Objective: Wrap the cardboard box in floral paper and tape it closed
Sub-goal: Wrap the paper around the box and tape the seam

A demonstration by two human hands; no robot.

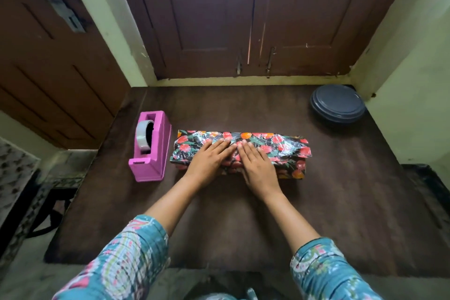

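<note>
A long, narrow cardboard box wrapped in glossy black floral paper (267, 146) with red and orange blooms lies crosswise in the middle of the dark brown wooden tabletop (243, 221). Both hands rest on its top near the centre, fingers flat and spread, gripping nothing. The left hand (209, 162) and right hand (258, 168) sit side by side, fingertips nearly touching, pressing the paper down.

This looks like smoothing and holding the overlap seam. To do it well, keep the pressure even and sweep outward from the middle so the crinkled film lies tight, then hold the seam with one palm while the other reaches for tape. The pink plastic tape dispenser (151, 146) stands just beside the box's left end. A round dark blue lidded container (338, 106) sits well apart at the far right.
</note>
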